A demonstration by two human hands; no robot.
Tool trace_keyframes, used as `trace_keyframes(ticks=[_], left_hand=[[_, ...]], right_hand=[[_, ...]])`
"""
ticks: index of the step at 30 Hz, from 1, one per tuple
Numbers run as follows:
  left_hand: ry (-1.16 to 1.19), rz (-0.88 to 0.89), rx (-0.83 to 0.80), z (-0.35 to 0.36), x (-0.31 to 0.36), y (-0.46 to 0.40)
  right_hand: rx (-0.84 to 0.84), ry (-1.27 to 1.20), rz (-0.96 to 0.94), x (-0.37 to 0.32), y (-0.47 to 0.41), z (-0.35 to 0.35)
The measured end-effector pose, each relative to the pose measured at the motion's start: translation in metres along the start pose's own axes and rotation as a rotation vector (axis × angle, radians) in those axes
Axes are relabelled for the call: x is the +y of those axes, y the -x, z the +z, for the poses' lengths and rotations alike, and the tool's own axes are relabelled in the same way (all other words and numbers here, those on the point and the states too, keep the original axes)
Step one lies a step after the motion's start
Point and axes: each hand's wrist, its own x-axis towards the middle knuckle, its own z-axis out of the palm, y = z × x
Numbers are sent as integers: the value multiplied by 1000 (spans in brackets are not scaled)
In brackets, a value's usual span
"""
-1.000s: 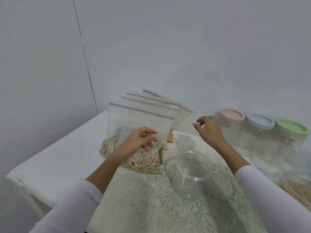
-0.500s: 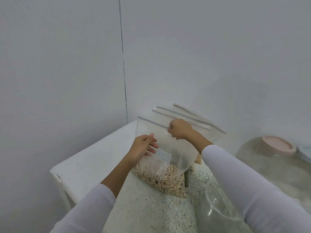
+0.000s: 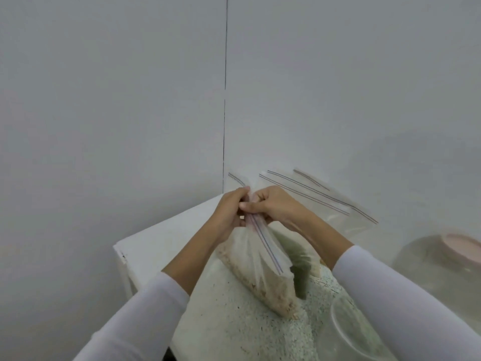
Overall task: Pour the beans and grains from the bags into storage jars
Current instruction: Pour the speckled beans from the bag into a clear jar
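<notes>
A clear zip bag of tan grains (image 3: pixel 256 272) leans on the speckled counter (image 3: pixel 234 321), its zip strip running up toward my hands. My left hand (image 3: pixel 229 212) and my right hand (image 3: pixel 276 204) meet at the bag's top and both pinch the zip edge, fingers curled around the plastic. An open clear jar (image 3: pixel 348 332) stands at the lower right, partly cut off by the frame edge. Behind my right hand, several more zip bags (image 3: pixel 325 204) lean against the wall.
A clear jar with a pink lid (image 3: pixel 447 251) stands at the right edge. The counter's left corner (image 3: pixel 122 251) drops off near my left forearm. White walls close the corner behind the bags.
My right hand has slid along the zip edge to meet my left hand at the bag's top. The bag has tilted, its zip strip now pointing toward me. The view has swung left.
</notes>
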Motion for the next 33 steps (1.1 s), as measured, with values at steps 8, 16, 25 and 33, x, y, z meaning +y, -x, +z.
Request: trace_keyframes(ticks=[8, 16, 25, 33], left_hand=[[55, -38, -229, -12, -8, 3], [32, -43, -228, -15, -15, 15], [-65, 47, -56, -8, -19, 21], [-18, -77, 133, 8, -15, 26]], right_hand=[[69, -63, 15, 13, 16, 1], [46, 119, 18, 4, 17, -14], [236, 260, 66, 12, 10, -7], [259, 284, 161, 11, 11, 9]])
